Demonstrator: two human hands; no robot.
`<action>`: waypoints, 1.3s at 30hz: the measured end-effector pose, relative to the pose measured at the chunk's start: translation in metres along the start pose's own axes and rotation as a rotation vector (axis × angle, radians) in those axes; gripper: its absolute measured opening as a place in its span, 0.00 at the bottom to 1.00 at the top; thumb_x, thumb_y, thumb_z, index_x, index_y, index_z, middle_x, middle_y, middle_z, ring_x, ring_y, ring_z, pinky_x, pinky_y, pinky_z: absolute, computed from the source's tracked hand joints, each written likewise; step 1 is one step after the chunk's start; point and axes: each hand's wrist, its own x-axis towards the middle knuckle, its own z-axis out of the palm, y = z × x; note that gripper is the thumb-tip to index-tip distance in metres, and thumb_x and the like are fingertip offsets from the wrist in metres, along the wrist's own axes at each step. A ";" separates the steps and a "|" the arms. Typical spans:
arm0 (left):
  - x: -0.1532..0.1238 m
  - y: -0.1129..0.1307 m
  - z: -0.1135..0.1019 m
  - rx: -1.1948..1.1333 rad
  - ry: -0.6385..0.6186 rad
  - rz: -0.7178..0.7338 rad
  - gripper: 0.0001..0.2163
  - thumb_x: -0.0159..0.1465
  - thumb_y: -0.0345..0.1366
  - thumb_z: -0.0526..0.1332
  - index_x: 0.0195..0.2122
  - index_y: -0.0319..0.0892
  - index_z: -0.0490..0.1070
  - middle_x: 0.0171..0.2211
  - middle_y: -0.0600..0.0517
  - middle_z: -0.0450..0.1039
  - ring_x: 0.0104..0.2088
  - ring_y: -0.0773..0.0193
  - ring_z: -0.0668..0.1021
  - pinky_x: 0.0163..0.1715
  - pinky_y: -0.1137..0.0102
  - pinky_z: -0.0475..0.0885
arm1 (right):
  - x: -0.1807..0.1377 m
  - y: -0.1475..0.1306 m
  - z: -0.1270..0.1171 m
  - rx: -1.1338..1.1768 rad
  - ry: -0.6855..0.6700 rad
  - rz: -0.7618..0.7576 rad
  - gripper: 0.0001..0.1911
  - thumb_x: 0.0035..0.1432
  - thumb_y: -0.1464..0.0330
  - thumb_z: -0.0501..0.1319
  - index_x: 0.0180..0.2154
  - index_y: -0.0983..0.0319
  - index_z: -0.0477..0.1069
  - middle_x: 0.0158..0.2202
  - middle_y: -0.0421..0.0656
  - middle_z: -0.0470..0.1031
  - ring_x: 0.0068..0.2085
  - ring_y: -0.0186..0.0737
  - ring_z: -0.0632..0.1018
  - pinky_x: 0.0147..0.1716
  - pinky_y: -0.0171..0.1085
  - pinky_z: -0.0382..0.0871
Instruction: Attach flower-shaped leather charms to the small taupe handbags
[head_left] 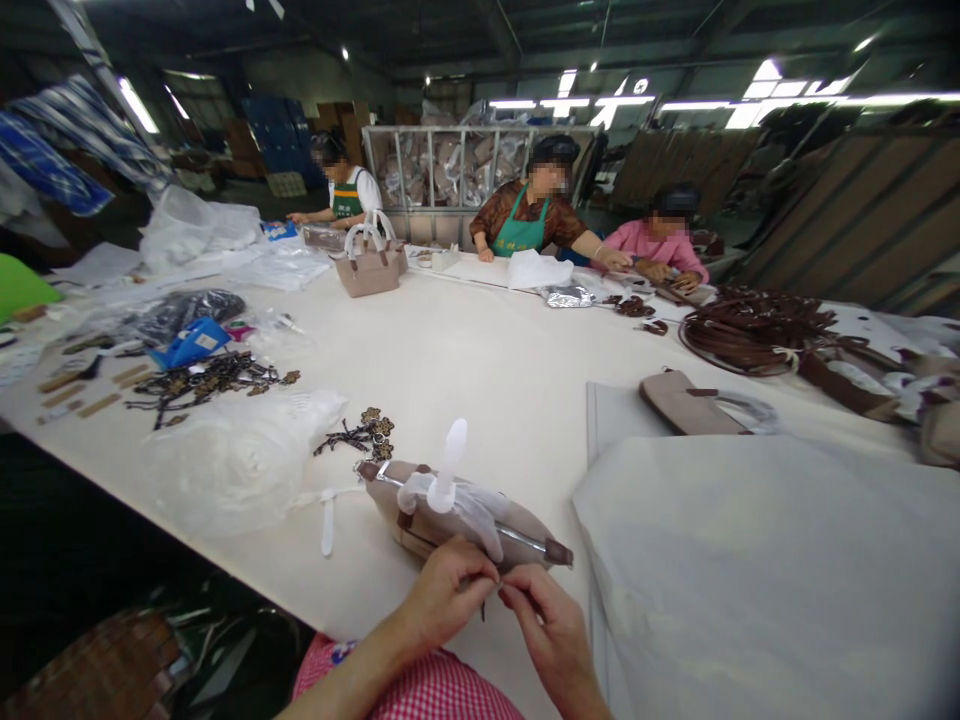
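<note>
My left hand (448,596) and my right hand (550,630) meet at the near edge of the white table (487,370), fingers pinched together on a small dark item I cannot make out. Just beyond them lies a taupe handbag (420,515) on its side, its handles wrapped in white protective film (450,480). A small cluster of dark metal charms (360,436) lies left of the bag.
A large white sheet (765,560) covers the near right. Another taupe bag (682,402) lies beyond it, a pile of brown straps (750,325) farther right. Plastic bags (240,455) and more charms (210,380) sit left. Three people work at the far side.
</note>
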 end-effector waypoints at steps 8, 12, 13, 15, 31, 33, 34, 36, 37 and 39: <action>0.001 -0.004 -0.001 -0.135 0.035 -0.074 0.08 0.58 0.32 0.62 0.33 0.43 0.82 0.32 0.50 0.81 0.35 0.61 0.78 0.39 0.70 0.68 | -0.001 0.002 0.001 -0.012 -0.011 0.022 0.08 0.63 0.67 0.57 0.31 0.58 0.72 0.28 0.38 0.74 0.30 0.35 0.74 0.30 0.31 0.67; -0.001 -0.004 0.000 -0.185 0.035 -0.143 0.09 0.58 0.31 0.60 0.32 0.40 0.81 0.25 0.52 0.78 0.28 0.64 0.76 0.31 0.72 0.67 | 0.001 -0.002 0.001 -0.012 -0.014 -0.007 0.09 0.63 0.68 0.56 0.31 0.57 0.71 0.28 0.37 0.73 0.30 0.34 0.74 0.31 0.31 0.67; -0.001 -0.004 0.000 -0.188 0.036 -0.150 0.09 0.58 0.31 0.60 0.31 0.40 0.81 0.24 0.52 0.77 0.27 0.64 0.76 0.30 0.72 0.67 | 0.002 -0.002 0.001 -0.014 -0.011 -0.015 0.09 0.63 0.69 0.56 0.30 0.57 0.71 0.28 0.37 0.73 0.30 0.34 0.74 0.31 0.30 0.67; -0.002 -0.003 0.001 -0.170 0.049 -0.142 0.08 0.57 0.30 0.59 0.29 0.39 0.80 0.24 0.52 0.77 0.28 0.64 0.76 0.31 0.72 0.66 | 0.002 -0.004 0.002 -0.023 -0.004 -0.029 0.09 0.64 0.69 0.56 0.31 0.57 0.71 0.28 0.37 0.72 0.30 0.34 0.74 0.31 0.30 0.67; -0.002 -0.001 0.003 -0.059 0.125 -0.182 0.07 0.54 0.29 0.60 0.23 0.39 0.78 0.23 0.52 0.77 0.26 0.65 0.75 0.28 0.73 0.64 | 0.006 -0.008 0.006 -0.132 -0.003 -0.118 0.09 0.65 0.70 0.54 0.32 0.58 0.70 0.28 0.40 0.74 0.30 0.36 0.76 0.29 0.34 0.69; -0.002 -0.002 0.003 -0.082 0.127 -0.189 0.07 0.54 0.30 0.60 0.23 0.39 0.78 0.22 0.52 0.77 0.26 0.65 0.75 0.28 0.73 0.64 | 0.007 -0.009 0.006 -0.135 0.004 -0.124 0.09 0.65 0.70 0.54 0.32 0.58 0.70 0.28 0.39 0.73 0.29 0.36 0.76 0.29 0.33 0.69; -0.003 -0.003 0.004 -0.096 0.130 -0.190 0.07 0.54 0.31 0.61 0.23 0.39 0.78 0.22 0.52 0.77 0.26 0.65 0.75 0.28 0.73 0.64 | 0.007 -0.009 0.006 -0.137 0.009 -0.130 0.09 0.65 0.70 0.54 0.32 0.58 0.70 0.27 0.39 0.73 0.29 0.35 0.75 0.29 0.33 0.69; -0.003 -0.005 0.005 -0.142 0.129 -0.208 0.07 0.54 0.32 0.61 0.23 0.39 0.78 0.22 0.53 0.76 0.26 0.65 0.74 0.28 0.73 0.64 | 0.009 -0.011 0.006 -0.148 0.013 -0.146 0.09 0.65 0.70 0.54 0.32 0.58 0.70 0.27 0.39 0.73 0.29 0.35 0.75 0.29 0.33 0.69; -0.003 -0.006 0.005 -0.182 0.131 -0.228 0.07 0.54 0.32 0.61 0.23 0.38 0.77 0.22 0.53 0.76 0.26 0.65 0.73 0.28 0.73 0.64 | 0.009 -0.012 0.005 -0.157 0.012 -0.156 0.10 0.65 0.70 0.54 0.32 0.58 0.70 0.28 0.39 0.73 0.29 0.35 0.75 0.29 0.33 0.69; -0.003 -0.008 0.006 -0.281 0.132 -0.281 0.07 0.53 0.33 0.61 0.22 0.38 0.77 0.21 0.53 0.75 0.25 0.65 0.72 0.27 0.72 0.64 | 0.010 -0.013 0.005 -0.172 0.011 -0.175 0.10 0.65 0.71 0.53 0.32 0.58 0.70 0.28 0.40 0.73 0.29 0.35 0.75 0.28 0.33 0.69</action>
